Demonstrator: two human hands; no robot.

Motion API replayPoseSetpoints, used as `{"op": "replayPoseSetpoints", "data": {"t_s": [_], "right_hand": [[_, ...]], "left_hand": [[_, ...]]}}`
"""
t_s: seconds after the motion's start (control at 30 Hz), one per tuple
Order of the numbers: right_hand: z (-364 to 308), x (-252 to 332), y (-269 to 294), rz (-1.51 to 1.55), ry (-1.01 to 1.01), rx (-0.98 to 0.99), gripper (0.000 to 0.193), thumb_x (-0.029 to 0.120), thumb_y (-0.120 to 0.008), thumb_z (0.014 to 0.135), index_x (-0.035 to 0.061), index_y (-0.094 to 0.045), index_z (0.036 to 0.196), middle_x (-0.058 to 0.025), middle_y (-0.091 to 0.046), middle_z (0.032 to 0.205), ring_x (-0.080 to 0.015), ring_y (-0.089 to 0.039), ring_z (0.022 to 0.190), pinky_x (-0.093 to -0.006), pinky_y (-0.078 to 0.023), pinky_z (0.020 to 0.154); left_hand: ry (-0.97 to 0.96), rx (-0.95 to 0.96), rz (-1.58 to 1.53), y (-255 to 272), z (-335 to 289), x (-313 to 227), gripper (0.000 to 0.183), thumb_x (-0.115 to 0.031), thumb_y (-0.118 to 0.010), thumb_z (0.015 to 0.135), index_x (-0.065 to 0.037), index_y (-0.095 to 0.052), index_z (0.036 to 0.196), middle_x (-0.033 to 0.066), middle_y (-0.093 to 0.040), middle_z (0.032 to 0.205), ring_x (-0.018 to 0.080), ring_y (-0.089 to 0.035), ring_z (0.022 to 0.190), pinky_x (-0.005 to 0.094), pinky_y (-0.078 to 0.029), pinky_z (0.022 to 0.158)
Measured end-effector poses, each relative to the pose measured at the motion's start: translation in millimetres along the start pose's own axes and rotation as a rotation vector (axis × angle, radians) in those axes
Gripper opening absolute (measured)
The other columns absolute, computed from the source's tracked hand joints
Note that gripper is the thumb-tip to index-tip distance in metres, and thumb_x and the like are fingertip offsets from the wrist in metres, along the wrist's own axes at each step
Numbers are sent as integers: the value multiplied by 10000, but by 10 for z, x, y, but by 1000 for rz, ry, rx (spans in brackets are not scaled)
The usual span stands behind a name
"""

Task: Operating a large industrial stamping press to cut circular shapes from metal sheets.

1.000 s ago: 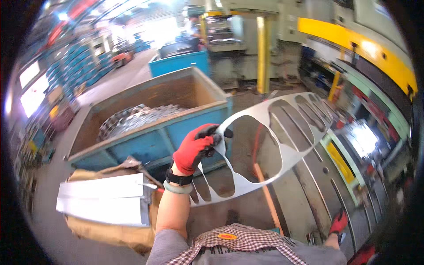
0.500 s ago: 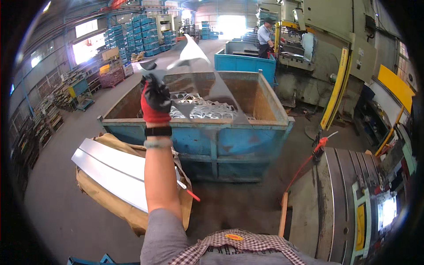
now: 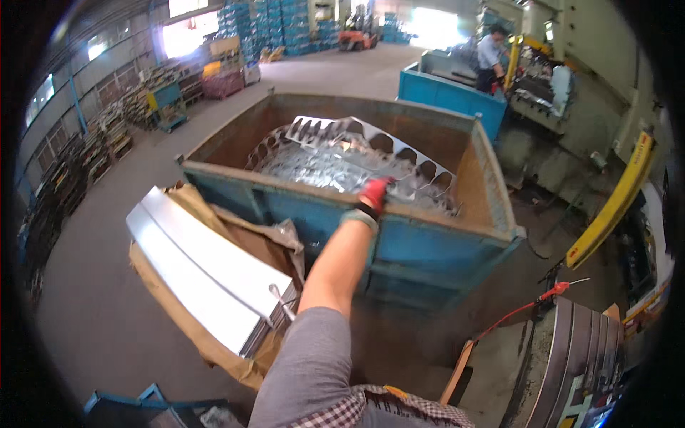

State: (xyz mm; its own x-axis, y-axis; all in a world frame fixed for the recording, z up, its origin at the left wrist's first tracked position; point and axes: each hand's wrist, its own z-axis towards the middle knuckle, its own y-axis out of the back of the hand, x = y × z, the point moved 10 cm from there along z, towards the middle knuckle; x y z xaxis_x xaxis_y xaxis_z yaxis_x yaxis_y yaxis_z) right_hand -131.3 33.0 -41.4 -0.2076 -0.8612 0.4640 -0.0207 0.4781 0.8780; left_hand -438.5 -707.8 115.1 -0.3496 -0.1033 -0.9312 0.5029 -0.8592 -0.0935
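My left hand point(image 3: 376, 192), in a red and black glove, reaches out over the near rim of a rusty blue metal bin point(image 3: 435, 250). Its fingers point away from me and are mostly hidden, so their closure does not show. Just beyond them, inside the bin, lies a silvery scrap sheet point(image 3: 371, 133) with scalloped cut-outs, on top of a heap of metal scrap point(image 3: 307, 165). Whether the fingers touch any of it cannot be made out. My right hand is out of view.
Left of my arm, flat metal sheets point(image 3: 193, 264) are stacked on brown paper. A machine bed point(image 3: 578, 357) with a red-handled air gun point(image 3: 553, 290) stands at right, near a yellow post point(image 3: 614, 203). Beyond a second blue bin point(image 3: 449, 98), a person point(image 3: 491, 60) stands by a press.
My left hand has come down from its raised position and moved right, toward the bin's near rim. The scrap sheet it held up now lies in the bin. My view has turned left.
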Motion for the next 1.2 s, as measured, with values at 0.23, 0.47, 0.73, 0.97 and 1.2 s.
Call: {"op": "replayPoseSetpoints", "data": {"t_s": [0.23, 0.47, 0.73, 0.97, 1.2], "right_hand": [[746, 1966, -1943, 279, 543, 586, 331, 111, -428, 872, 29, -508, 1182, -205, -550, 1112, -254, -555, 971, -326, -436, 803], [-684, 4415, -3195, 284, 890, 1316, 399, 198, -461, 907, 66, -418, 1281, -152, -428, 1310, -252, -397, 1217, -313, -294, 1014], [-1775, 4855, -3816, 493, 233, 1586, 404, 330, -468, 915, 154, -388, 1270, -33, -551, 914, -120, -492, 578, -263, -434, 475], [-1755, 5357, -3132, 9, 1507, 848, 512, 249, -560, 822, 191, -377, 1297, -172, -566, 1031, -354, -575, 849, -429, -472, 675], [-2056, 4689, -3451, 75, 732, 1506, 302, 225, -542, 855, 115, -544, 1136, -86, -593, 826, -190, -560, 694, -306, -442, 617]], "left_hand": [[497, 651, -600, -1069, -3035, 108, 458, -329, -417, 924, 0, -441, 1242, 117, -512, 1220, 213, -506, 1106, 332, -403, 937], [579, -23, -733, 692, -4525, -578, 407, -186, -432, 913, 9, -393, 1268, 133, -533, 1175, 209, -535, 1057, 329, -437, 897], [585, -891, -661, 1831, -6085, -569, 363, -247, -397, 931, -37, -436, 1225, 122, -564, 1093, 221, -553, 999, 348, -443, 877], [456, -1123, -850, 1988, -6733, -359, 362, -283, -405, 922, -40, -474, 1181, 113, -574, 1074, 235, -556, 984, 364, -440, 887], [420, -1144, -828, 2374, -6980, -407, 347, -297, -403, 924, -64, -496, 1162, 123, -569, 1102, 234, -540, 1027, 364, -434, 894]]}}
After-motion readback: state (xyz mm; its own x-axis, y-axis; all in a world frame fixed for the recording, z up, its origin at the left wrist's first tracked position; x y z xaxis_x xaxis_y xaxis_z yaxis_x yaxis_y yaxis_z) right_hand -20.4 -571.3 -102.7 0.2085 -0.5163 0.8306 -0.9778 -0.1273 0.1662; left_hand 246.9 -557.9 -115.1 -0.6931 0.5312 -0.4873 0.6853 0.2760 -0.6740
